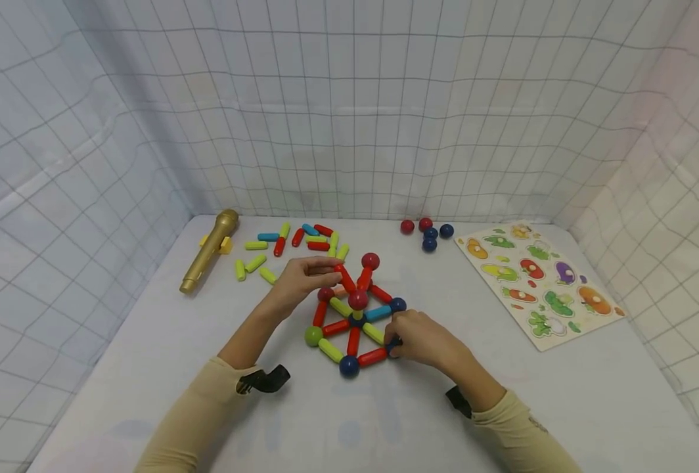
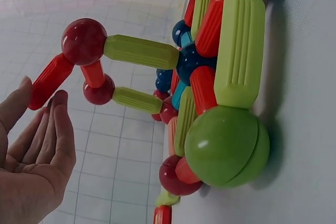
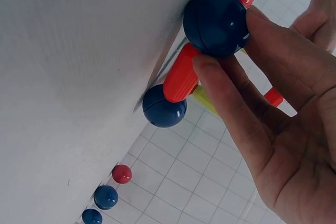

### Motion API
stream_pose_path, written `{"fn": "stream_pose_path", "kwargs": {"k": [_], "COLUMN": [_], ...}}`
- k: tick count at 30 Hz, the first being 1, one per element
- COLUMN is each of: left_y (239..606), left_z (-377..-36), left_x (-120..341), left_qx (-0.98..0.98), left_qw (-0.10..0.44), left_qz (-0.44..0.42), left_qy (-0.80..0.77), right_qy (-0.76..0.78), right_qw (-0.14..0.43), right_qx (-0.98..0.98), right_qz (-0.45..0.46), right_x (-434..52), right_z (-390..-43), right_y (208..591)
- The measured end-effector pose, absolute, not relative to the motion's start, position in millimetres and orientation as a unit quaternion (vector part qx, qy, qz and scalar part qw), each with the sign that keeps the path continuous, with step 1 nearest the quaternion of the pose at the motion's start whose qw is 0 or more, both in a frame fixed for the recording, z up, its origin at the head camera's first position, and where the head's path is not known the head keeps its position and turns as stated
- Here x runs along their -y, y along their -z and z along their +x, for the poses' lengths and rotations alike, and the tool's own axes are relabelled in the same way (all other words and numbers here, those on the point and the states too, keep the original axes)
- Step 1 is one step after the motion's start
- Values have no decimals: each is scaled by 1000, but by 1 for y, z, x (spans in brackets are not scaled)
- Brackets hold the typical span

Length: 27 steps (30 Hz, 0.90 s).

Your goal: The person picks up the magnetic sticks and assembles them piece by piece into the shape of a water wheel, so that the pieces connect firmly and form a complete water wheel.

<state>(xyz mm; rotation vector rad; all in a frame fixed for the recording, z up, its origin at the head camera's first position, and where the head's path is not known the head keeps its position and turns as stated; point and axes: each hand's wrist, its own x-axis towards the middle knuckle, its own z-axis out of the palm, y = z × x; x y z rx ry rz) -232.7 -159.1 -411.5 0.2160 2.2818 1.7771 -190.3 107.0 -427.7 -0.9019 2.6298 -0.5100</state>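
A construction of magnetic rods and balls stands on the table: a flat wheel of rods around a dark blue centre ball [image 2: 194, 61], with upright yellow-green rods [image 2: 142, 52] carrying red balls [image 2: 84, 41]. At the far left of it, my left hand [image 1: 302, 281] pinches the free end of a red rod [image 2: 51, 81] whose other end joins the upper red ball. My right hand [image 1: 423, 338] holds a dark blue ball [image 3: 216, 23] at the wheel's near right corner, thumb and fingertips on it. A green ball [image 1: 314, 336] sits at the wheel's left corner.
Loose rods [image 1: 256, 263] in yellow-green, red and blue lie behind to the left, near a gold toy microphone [image 1: 207, 253]. Several red and dark blue balls [image 1: 429, 244] are at the back. A vegetable puzzle board [image 1: 539, 282] lies on the right. Grid-patterned curtains [image 1: 355, 118] enclose the table.
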Motion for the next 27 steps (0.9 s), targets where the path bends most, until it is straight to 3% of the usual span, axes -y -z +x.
{"fn": "stream_pose_path", "kwargs": {"k": [2, 4, 9, 14, 19, 27], "left_y": [412, 414, 430, 449, 455, 448], "left_z": [-237, -244, -267, -279, -281, -260], "left_x": [167, 180, 226, 256, 256, 211], "left_qx": [-797, -844, -970, -991, -989, -924], "left_qw": [113, 73, -35, 3, 16, 58], "left_qz": [84, 93, 65, 98, 97, 95], "left_qy": [-588, -524, -231, -91, -107, -367], "right_qy": [179, 180, 177, 176, 172, 169], "right_qw": [156, 154, 149, 159, 155, 148], "right_qx": [-919, -919, -920, -920, -921, -922], "right_qz": [-315, -316, -316, -313, -313, -315], "right_x": [-108, -108, -108, -107, -107, -107], "right_z": [-190, -190, -191, -191, -190, -190], "right_y": [427, 427, 427, 429, 430, 429]}}
